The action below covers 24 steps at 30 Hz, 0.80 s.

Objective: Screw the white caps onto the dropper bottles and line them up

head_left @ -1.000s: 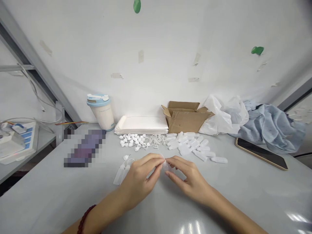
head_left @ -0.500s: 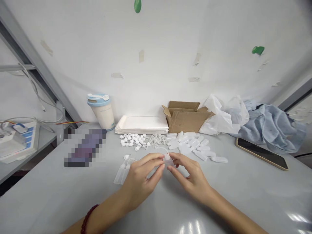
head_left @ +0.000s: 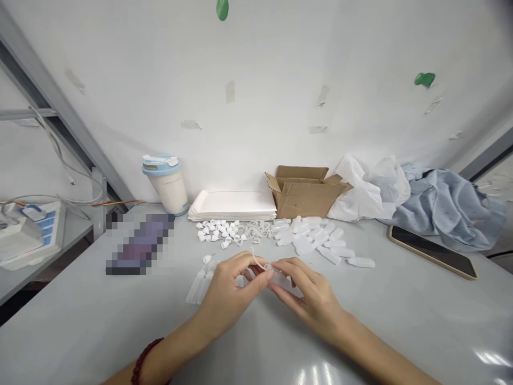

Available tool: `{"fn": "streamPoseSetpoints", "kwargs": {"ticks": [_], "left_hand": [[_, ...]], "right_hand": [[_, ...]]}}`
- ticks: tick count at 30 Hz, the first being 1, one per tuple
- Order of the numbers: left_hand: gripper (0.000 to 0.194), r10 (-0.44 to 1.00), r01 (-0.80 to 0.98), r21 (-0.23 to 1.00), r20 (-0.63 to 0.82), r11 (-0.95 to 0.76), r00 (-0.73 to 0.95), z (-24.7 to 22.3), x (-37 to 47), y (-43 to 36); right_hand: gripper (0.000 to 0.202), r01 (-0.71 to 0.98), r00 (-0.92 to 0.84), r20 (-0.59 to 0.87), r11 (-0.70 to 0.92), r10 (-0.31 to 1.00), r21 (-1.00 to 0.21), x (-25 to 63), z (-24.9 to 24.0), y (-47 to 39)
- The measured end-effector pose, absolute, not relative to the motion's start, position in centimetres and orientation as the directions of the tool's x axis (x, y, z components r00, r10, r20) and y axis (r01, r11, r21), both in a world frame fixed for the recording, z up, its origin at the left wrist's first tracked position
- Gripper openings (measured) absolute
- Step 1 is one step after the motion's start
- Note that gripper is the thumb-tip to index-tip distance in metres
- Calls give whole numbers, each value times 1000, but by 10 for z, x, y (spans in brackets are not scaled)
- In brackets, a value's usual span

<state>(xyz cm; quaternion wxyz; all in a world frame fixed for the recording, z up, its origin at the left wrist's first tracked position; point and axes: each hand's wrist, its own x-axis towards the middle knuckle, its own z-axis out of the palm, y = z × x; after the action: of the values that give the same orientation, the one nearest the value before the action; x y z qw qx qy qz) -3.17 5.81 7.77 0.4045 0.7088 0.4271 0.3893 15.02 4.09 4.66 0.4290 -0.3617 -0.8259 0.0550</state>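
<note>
A small translucent squeeze bottle (head_left: 282, 280) lies tilted between my two hands. My right hand (head_left: 315, 297) grips its body between thumb and fingers. At the neck end, my left hand (head_left: 232, 286) is closed in a pinch, with a thin curved white strap (head_left: 256, 260) rising from there. Beside my left hand, partly hidden by it, lie several bottles with straps (head_left: 195, 289) and a single white cap (head_left: 207, 259). Beyond my hands are loose white caps (head_left: 218, 230), a heap of clear straps (head_left: 257, 231) and a pile of empty bottles (head_left: 310, 235).
At the back stand a lidded paper cup (head_left: 166, 184), stacked white envelopes (head_left: 236, 203), an open cardboard box (head_left: 310, 200) and a white plastic bag (head_left: 360, 190). A phone (head_left: 433, 251) and blue cloth (head_left: 444, 208) lie right. A power strip (head_left: 36, 230) sits left.
The bottle has gone from upright to tilted, its neck toward my left hand. My left fingers have closed at the neck, and the strap now curves up to the left.
</note>
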Motion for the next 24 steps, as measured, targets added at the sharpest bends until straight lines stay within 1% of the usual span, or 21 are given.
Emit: {"fn": "streamPoseSetpoints", "kwargs": {"ticks": [2,5,7,9,11,13,14,16,18,19,21,24], "left_hand": [[13,919,277,925,148,-260,366,77,-33,59],[17,894,218,949,116,-229,432,77,-34,60],[18,881,145,968,119,-206,458,78,-34,60],[19,883,89,983,103,-161,458,78,-34,61],[21,906,101,986,77,-129,415,77,-33,61],[23,937,200,966,89,-165,338,73,-32,62],[24,946,272,937,136,-220,294,70,-32,62],[25,913,411,819,324,-401,246,65,-32,61],[27,794,487,633,541,-601,276,62,-32,60],[29,722,497,541,617,-678,313,61,-32,59],[32,601,486,393,687,-781,409,62,-32,57],[36,489,456,253,690,-854,533,64,-32,55]], "right_hand": [[31,527,-355,630,704,691,-475,151,48,40],[37,471,-363,566,670,740,-574,152,52,37],[43,436,-379,530,652,758,-620,153,54,35],[46,422,-378,521,643,765,-639,153,55,35],[43,439,-345,533,634,773,-636,153,55,35],[35,463,-293,535,607,793,-646,151,54,36],[32,471,-260,522,579,812,-665,150,53,37],[27,472,-200,467,503,861,-724,148,52,38],[25,447,-150,396,419,906,-790,146,52,38],[25,425,-126,360,378,924,-822,146,52,39],[25,358,-84,292,303,953,-883,145,52,39],[26,227,-61,169,178,984,-957,144,53,40]]}}
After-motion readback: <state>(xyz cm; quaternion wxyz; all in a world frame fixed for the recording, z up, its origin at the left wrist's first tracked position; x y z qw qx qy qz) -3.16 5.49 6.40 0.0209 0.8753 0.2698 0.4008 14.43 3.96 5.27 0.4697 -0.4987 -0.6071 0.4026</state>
